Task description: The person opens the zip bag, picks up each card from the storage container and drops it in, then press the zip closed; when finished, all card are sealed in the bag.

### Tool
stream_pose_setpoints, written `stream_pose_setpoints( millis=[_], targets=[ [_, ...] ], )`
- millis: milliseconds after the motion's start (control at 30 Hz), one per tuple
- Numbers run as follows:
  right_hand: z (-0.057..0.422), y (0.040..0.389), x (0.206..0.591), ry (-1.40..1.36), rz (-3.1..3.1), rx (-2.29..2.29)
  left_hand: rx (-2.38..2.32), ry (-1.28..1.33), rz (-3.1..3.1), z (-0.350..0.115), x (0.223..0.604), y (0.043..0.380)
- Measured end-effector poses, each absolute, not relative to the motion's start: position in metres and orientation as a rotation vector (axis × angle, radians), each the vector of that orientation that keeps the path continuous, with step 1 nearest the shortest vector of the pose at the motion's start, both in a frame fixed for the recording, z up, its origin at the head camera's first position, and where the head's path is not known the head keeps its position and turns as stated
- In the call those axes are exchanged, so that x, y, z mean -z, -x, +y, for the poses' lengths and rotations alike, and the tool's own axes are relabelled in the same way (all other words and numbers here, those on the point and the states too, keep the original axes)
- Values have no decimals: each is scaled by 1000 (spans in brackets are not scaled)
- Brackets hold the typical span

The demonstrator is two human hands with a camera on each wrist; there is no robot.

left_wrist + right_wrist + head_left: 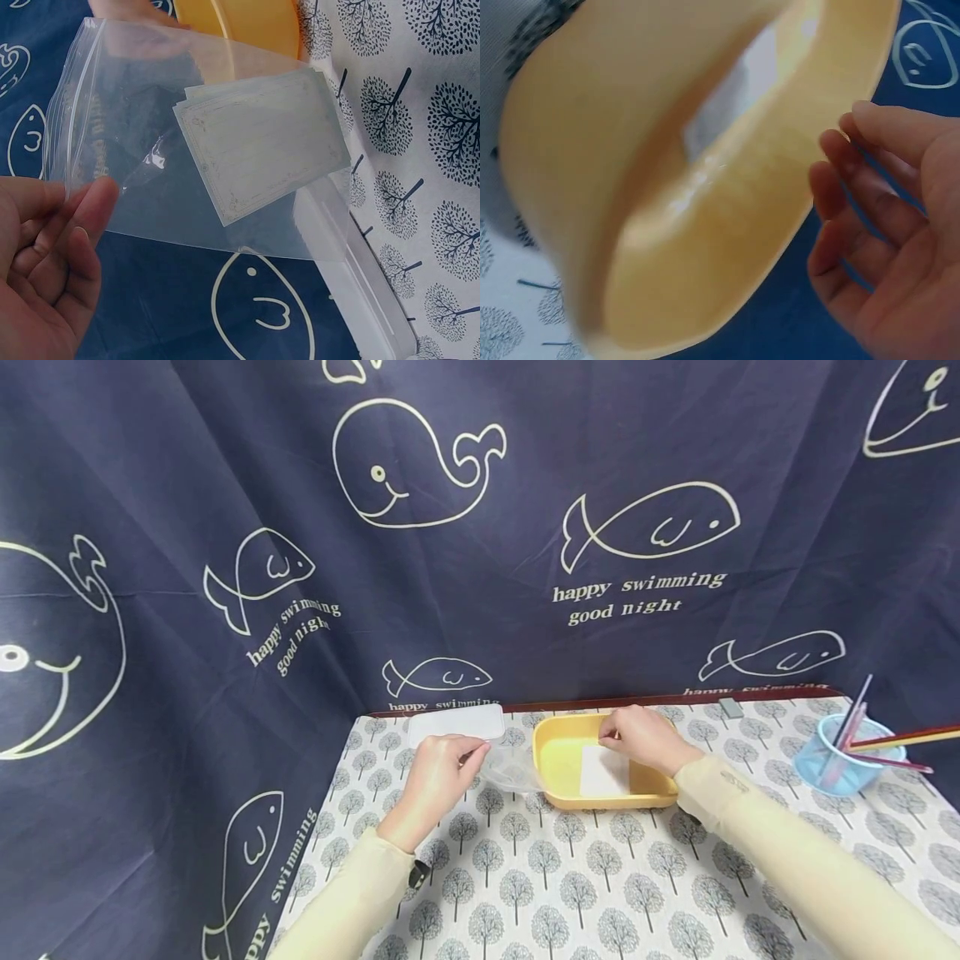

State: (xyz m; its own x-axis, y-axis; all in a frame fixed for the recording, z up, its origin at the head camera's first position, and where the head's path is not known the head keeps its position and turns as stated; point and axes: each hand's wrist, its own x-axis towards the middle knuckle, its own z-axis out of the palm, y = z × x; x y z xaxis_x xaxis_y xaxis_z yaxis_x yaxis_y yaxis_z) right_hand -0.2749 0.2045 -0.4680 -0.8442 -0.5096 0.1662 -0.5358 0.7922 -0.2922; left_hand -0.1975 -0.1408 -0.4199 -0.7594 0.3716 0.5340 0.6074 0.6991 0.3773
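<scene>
My left hand (438,781) pinches the zip edge of a clear zip-lock bag (142,142) between thumb and fingers. Inside the bag lies a small stack of pale cards (262,142) with a thin printed border. The bag hangs just left of a yellow tray (558,768), overlapping its rim in the head view. My right hand (641,737) is over the tray's far right side, its fingers (855,176) loosely bent with nothing between them. On the tray's floor rests a white sheet (604,771).
A white flat box (459,723) lies at the back left, behind my left hand. A blue cup (836,768) of pens and sticks stands to the right. A small grey block (731,707) sits near the back edge. Behind the table hangs a dark blue curtain (525,610).
</scene>
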Motion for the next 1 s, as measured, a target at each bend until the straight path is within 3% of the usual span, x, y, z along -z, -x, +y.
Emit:
stream_pose_setpoints(
  millis=[333,1000],
  targets=[
    [207,280,497,-831,-3217,-405,744,762,-2479,-139,421,198],
    [207,276,507,-815,-3211,-315,789,752,-2507,-140,423,200]
  ],
)
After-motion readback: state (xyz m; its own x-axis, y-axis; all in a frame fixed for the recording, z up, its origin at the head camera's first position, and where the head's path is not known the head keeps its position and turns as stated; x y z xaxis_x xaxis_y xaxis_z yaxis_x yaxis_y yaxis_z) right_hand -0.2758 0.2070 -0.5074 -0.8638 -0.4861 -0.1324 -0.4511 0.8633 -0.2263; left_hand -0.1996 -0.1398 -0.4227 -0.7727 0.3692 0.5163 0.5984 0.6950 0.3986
